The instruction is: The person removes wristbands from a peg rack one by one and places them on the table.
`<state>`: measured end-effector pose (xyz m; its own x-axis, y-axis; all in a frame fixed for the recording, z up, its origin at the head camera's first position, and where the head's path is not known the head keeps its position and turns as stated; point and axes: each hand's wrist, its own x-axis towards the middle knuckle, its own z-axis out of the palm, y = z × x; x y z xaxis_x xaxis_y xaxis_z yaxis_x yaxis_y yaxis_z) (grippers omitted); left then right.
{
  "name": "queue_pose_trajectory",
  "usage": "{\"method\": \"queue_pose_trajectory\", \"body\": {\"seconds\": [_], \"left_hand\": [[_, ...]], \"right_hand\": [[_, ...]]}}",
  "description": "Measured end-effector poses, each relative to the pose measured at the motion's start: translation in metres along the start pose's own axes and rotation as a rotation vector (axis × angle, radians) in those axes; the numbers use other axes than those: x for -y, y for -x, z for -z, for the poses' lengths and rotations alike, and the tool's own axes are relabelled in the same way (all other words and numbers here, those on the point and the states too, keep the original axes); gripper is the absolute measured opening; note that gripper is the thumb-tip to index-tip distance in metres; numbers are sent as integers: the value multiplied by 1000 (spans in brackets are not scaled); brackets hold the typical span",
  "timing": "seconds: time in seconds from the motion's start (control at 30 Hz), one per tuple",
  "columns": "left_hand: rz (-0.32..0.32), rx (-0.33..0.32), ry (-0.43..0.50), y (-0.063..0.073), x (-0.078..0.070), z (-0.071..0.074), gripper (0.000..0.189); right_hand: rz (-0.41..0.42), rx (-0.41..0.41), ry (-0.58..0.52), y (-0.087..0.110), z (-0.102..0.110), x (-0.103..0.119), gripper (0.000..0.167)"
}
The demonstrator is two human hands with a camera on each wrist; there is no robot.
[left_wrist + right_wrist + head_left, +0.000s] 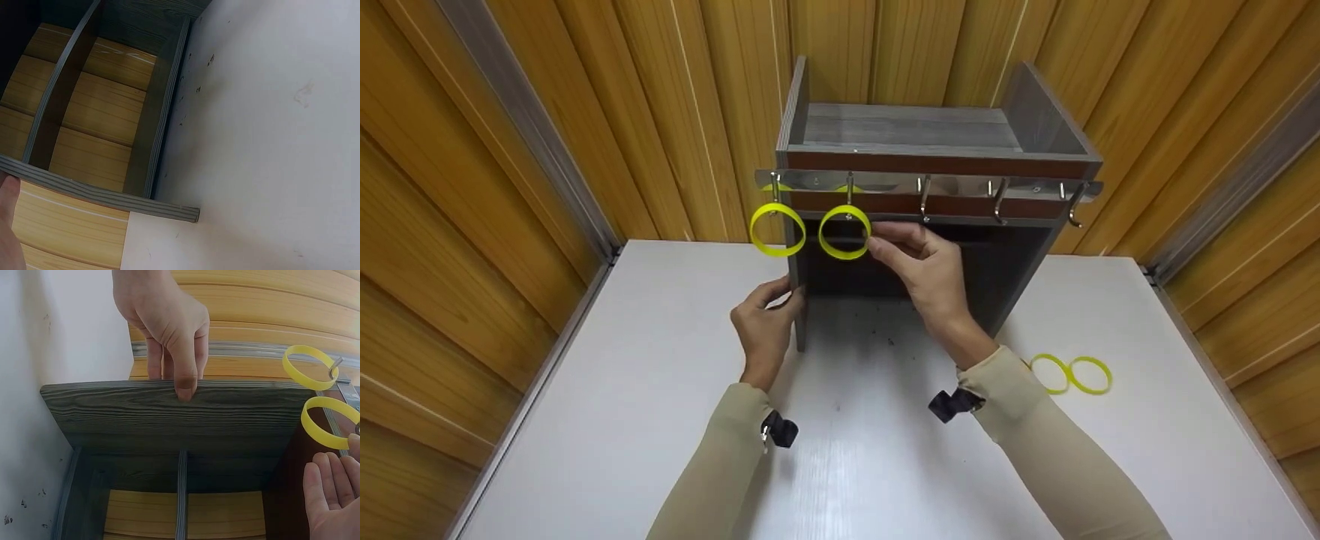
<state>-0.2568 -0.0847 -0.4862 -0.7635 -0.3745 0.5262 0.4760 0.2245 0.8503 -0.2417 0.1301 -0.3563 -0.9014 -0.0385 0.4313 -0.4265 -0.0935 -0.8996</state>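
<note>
My right hand (928, 277) pinches the right edge of a yellow wristband (822, 238) that hangs from the second hook (850, 187) of a metal hook rail (885, 182). Another yellow wristband (754, 238) hangs on the leftmost hook. The rail runs across the front of a grey wooden shelf unit (911, 127). Lower on the left, my left hand (763, 326) grips the unit's side panel (169, 408), with the thumb on one face and the fingers over the other, as the right wrist view shows. Only part of that hand shows in the left wrist view.
Three hooks (1000, 202) to the right carry nothing. More yellow wristbands (1090, 358) lie on the white table (660, 390) by my right forearm, which partly hides them. Wood-patterned walls (720, 112) stand behind and at both sides.
</note>
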Motion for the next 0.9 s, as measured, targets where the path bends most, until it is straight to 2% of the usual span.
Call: {"method": "queue_pose_trajectory", "body": {"seconds": [0.33,0.6,0.9], "left_hand": [[-10,-2,-6,1,0,0,19],[-10,-12,9,1,-1,-1,17],[-5,0,12,1,-1,0,18]], "right_hand": [[-4,-11,-3,1,-3,5,23],[13,-65,-57,1,-6,10,22],[44,-65,-116,6,-7,14,21]]}}
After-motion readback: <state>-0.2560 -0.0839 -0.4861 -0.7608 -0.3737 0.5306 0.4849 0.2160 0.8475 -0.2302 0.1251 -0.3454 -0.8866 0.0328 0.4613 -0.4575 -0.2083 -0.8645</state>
